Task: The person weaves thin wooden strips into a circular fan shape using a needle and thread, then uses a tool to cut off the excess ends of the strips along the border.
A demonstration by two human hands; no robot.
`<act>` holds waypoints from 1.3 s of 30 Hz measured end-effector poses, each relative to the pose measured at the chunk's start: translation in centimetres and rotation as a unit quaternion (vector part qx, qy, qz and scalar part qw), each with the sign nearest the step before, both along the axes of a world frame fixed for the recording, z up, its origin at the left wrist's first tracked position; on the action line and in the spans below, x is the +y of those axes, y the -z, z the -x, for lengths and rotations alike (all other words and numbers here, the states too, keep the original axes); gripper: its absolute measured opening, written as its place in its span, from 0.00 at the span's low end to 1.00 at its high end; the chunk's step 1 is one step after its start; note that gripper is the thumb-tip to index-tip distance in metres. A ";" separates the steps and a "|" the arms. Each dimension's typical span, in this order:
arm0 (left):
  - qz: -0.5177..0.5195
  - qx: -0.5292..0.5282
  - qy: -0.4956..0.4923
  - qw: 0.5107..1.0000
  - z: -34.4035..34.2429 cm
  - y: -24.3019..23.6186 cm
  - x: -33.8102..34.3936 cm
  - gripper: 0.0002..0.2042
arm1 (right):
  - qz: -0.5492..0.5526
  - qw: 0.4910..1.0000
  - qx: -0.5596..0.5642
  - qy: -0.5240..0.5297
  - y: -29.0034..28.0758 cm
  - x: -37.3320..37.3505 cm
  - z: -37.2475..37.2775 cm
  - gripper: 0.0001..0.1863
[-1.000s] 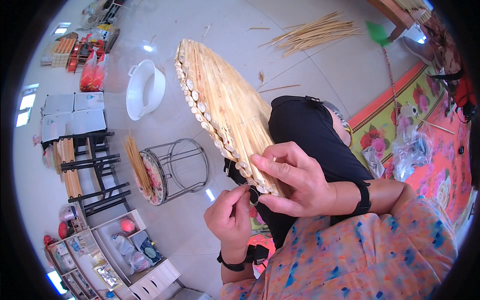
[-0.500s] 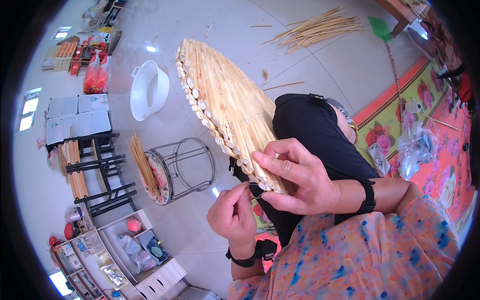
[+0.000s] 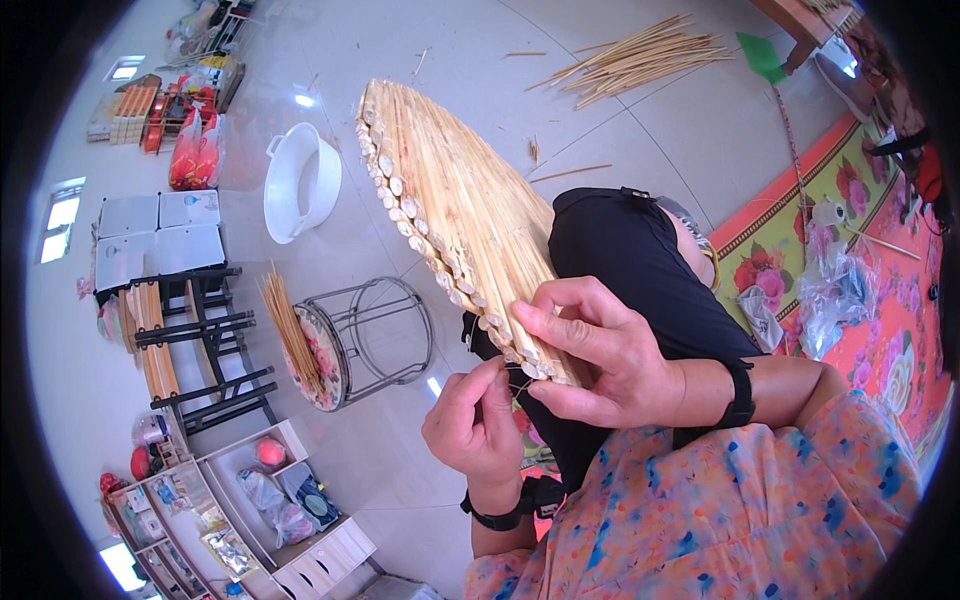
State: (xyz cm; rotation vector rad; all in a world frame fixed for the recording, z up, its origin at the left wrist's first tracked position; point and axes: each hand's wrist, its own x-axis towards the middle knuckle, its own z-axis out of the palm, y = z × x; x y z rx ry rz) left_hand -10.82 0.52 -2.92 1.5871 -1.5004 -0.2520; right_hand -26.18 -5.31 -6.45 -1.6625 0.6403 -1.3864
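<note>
A flat mat of pale dried stalks (image 3: 455, 185), sewn side by side, slants from my lap up toward the far left, and the cut round stalk ends run along its left edge. My right hand (image 3: 605, 350) is closed on its near end, thumb on top and fingers beneath. Just beside that corner my left hand (image 3: 475, 425) is closed in a pinch, thumb against forefinger. A thin thread (image 3: 520, 387) shows between the left fingertips and the mat's corner; its far end is hidden. The mat's near end rests by my dark-trousered leg (image 3: 640, 260).
A round stool (image 3: 325, 350) bearing a bundle of thin stalks (image 3: 287, 335) stands at left, a white basin (image 3: 303, 185) beyond it. Loose stalks (image 3: 640, 60) lie on the far floor. At right are a flowered mat (image 3: 770, 285), a plastic bag (image 3: 840, 290) and a green swatter (image 3: 762, 58).
Both hands and the mat have shifted very slightly right in the view. Both hands keep their grip; the left fingertips stay at the mat's corner.
</note>
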 end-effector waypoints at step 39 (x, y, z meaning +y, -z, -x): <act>-0.030 0.099 -0.027 0.994 2.4 -1.7 -1.2 0.03 | 0.000 1.000 0.022 0.013 -0.2 0.1 0.1 0.36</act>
